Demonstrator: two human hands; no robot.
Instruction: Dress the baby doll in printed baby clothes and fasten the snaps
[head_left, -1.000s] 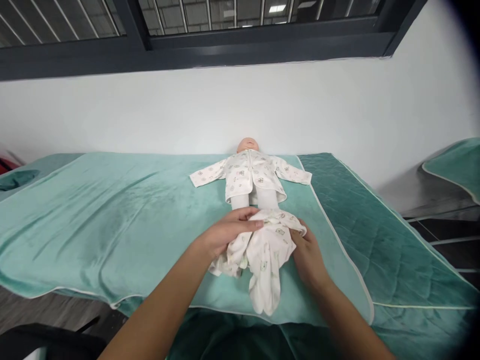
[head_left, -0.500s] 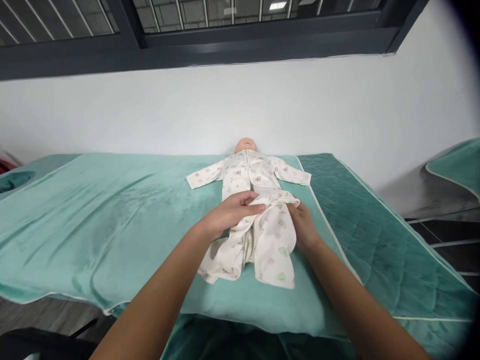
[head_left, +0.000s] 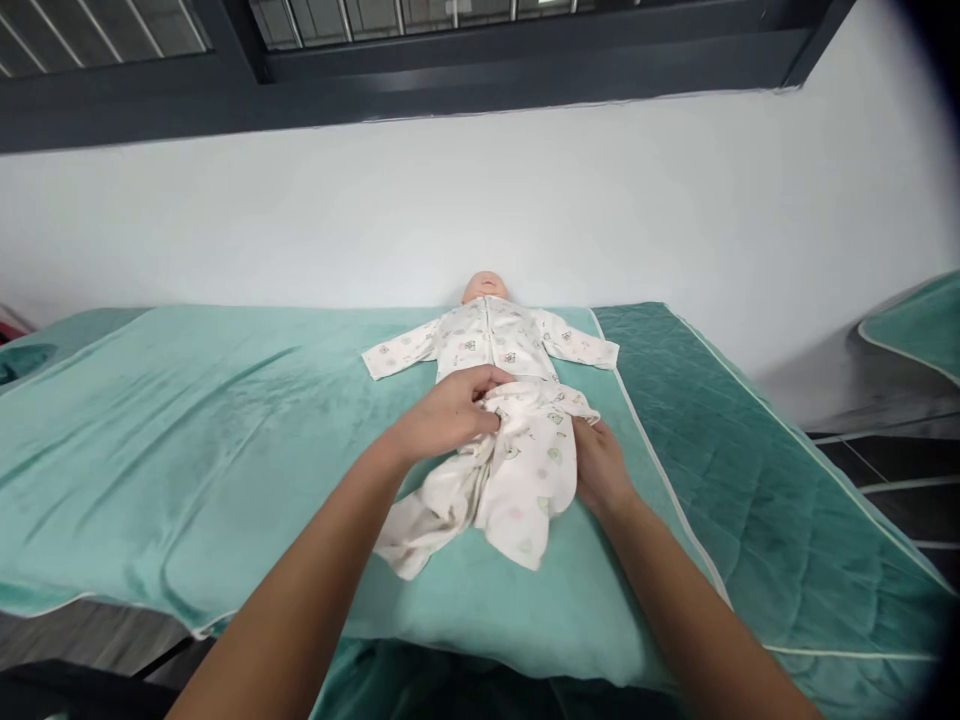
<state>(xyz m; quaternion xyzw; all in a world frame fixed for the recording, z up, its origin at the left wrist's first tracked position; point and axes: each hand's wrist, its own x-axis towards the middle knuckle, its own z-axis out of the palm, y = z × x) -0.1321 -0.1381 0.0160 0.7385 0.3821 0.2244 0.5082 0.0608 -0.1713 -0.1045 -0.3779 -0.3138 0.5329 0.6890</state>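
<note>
Trousers (head_left: 529,480) gripped at the waist from both sides! Left hand (head_left: 448,411) has thumb and fingers closed over the waistband, only bunched cloth between them; right hand (head_left: 602,468) clutches the other side, fingertips tucked out of my sight. And up they've come: a moment ago the waist sat lower, legs showing above it; now it's up at the jacket (head_left: 491,338), those legs covered. Empty-looking cuffs trail toward the blanket's (head_left: 247,450) near edge, while the doll's head (head_left: 485,286) lies at its far edge, beside the wall (head_left: 375,215).
</note>
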